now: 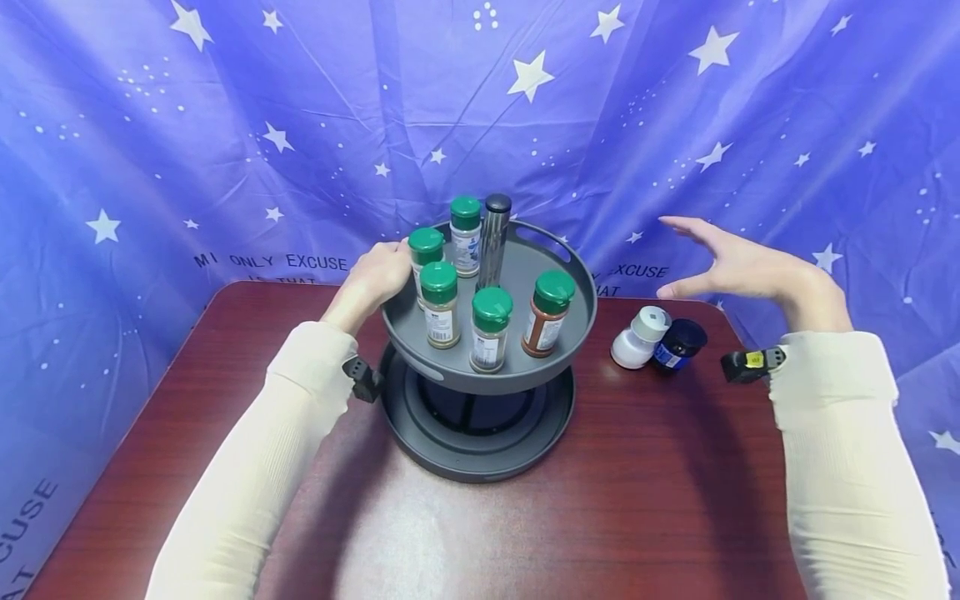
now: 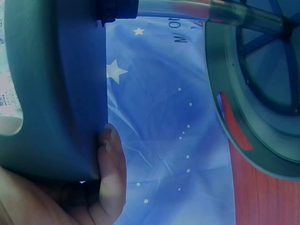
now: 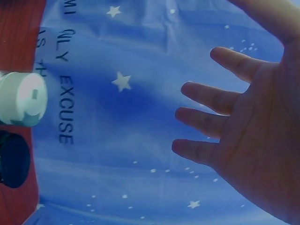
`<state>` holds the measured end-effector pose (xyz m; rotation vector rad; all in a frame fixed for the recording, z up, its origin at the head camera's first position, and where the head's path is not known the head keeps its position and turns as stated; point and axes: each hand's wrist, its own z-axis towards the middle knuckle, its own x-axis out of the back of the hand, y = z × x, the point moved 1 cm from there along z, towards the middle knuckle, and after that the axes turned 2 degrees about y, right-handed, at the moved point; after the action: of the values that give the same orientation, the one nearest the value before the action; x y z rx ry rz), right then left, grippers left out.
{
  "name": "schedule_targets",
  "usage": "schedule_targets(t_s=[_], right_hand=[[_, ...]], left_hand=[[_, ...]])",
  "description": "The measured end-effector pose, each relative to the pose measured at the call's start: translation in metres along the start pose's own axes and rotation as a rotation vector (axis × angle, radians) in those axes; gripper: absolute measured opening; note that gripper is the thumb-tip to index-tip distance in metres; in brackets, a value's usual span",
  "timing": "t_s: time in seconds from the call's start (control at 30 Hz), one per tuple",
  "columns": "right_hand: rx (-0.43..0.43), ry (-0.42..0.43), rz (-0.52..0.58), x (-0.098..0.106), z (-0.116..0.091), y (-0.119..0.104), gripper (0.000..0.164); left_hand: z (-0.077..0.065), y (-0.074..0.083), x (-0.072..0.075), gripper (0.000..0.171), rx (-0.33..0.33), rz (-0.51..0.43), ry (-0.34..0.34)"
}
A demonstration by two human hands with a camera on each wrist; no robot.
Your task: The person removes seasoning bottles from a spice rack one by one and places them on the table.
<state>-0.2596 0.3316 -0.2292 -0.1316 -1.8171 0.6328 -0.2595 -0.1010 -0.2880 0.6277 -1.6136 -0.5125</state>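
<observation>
On the table stands a dark grey two-tier round rack. Its upper tray carries several green-capped spice jars around a shiny central post. My left hand grips the left rim of that tray. In the left wrist view, the fingers curl under its edge. My right hand hovers in the air at the right, holding nothing, its fingers spread in the right wrist view. Nearest below it are a white-capped jar and a black-capped jar, side by side on the table.
The lower tray sits on the reddish-brown wooden table, under the upper one. A blue curtain with white stars hangs right behind the table's far edge. A dark camera is strapped to each wrist.
</observation>
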Motion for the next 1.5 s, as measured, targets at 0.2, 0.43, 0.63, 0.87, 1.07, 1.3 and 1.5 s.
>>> schedule_targets(t_s=[0.2,0.43,0.63,0.87,1.07,1.3,1.5], right_hand=[[0.013,0.006,-0.049,0.006,-0.005,-0.018,0.106],[0.046,0.008,-0.058,0.008,-0.008,-0.032,0.108],[0.069,0.016,-0.092,0.01,-0.012,-0.043,0.108],[0.132,0.029,-0.129,0.009,-0.017,-0.06,0.108],[0.181,0.044,-0.163,0.008,-0.019,-0.075,0.108],[0.258,0.068,-0.217,0.005,-0.022,-0.093,0.109],[0.269,0.058,-0.246,0.001,-0.025,-0.103,0.109]], left_hand=[[0.002,-0.002,0.0,0.062,-0.011,0.015,0.0],[0.001,-0.001,0.0,0.063,-0.003,0.005,-0.001],[-0.001,0.0,0.0,0.064,0.005,-0.004,-0.001],[-0.001,0.0,0.001,0.062,-0.003,0.009,0.003],[-0.001,0.001,0.001,0.063,0.013,0.0,0.003],[-0.001,0.0,0.001,0.063,0.002,0.003,0.004],[-0.001,0.0,0.001,0.064,0.008,0.007,0.002]])
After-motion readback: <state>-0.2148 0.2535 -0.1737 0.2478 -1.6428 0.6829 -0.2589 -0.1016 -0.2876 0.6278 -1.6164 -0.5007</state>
